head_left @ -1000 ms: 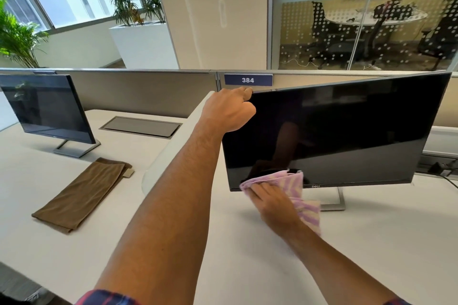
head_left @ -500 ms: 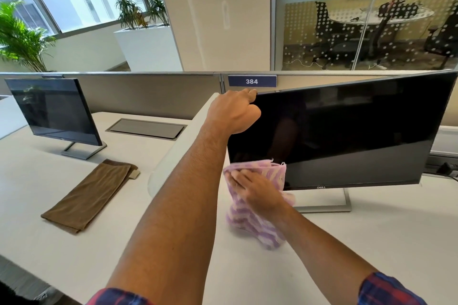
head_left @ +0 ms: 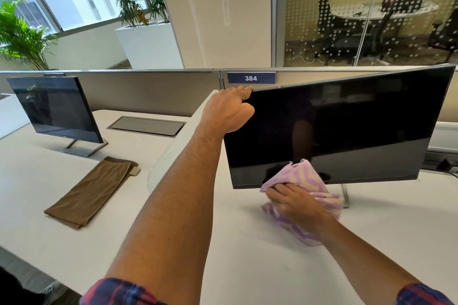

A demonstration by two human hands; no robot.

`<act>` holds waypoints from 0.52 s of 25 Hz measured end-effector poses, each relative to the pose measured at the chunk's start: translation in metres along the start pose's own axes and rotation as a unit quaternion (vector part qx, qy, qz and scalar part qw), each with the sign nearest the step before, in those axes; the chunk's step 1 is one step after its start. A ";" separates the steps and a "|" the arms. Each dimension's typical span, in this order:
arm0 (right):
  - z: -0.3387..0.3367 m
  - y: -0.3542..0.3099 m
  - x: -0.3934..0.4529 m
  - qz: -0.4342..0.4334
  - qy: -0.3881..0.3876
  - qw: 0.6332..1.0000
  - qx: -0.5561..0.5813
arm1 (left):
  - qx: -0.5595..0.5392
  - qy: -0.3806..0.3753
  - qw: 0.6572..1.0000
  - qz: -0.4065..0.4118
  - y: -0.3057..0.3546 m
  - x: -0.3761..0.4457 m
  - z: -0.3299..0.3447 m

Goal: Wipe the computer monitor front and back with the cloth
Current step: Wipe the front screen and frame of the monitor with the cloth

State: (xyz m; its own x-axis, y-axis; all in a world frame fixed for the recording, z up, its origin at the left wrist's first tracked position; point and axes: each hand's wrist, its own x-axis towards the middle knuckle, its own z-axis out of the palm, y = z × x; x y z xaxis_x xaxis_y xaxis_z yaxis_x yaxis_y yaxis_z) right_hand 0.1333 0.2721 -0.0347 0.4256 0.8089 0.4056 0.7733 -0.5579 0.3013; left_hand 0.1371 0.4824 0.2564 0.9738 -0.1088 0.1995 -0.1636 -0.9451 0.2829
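1. Head view looks down on a white desk (head_left: pixel 371 242) where the monitor (head_left: pixel 347 126) stands on its thin metal stand (head_left: pixel 345 194), screen facing the person and tilted so its right end sits higher.
2. At the top left corner, the left hand (head_left: pixel 229 111) grips the frame, fingers curled over the upper edge and thumb on the front. That is a good brace; I would hold by the frame only, since a thumb on the glass leaves marks.
3. Low on the screen, left of the middle, the right hand (head_left: pixel 295 202) clutches the pink striped cloth (head_left: pixel 304 181) and presses a bunched part of it against the bottom bezel, the rest hanging toward the desk.
4. A flatter pad of cloth would seem to wipe better than this bunch, with light pressure and long overlapping passes.
5. Judging by the pose, the front is in hand and the back not yet reached.
6. Left of all this lie a folded brown cloth (head_left: pixel 91 190) and a second monitor (head_left: pixel 54 106), well apart.
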 end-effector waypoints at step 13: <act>-0.015 0.029 -0.040 0.087 0.062 0.993 0.044 | -0.023 0.024 0.999 -0.020 0.002 0.000 0.002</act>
State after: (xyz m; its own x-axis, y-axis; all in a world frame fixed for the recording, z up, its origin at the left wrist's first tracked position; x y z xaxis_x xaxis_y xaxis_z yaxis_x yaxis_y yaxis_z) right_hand 0.1316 0.2213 -0.0297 0.5004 0.6694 0.5492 0.7333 -0.6648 0.1422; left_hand 0.1369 0.4800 0.2553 0.9712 -0.0563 0.2314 -0.1338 -0.9329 0.3344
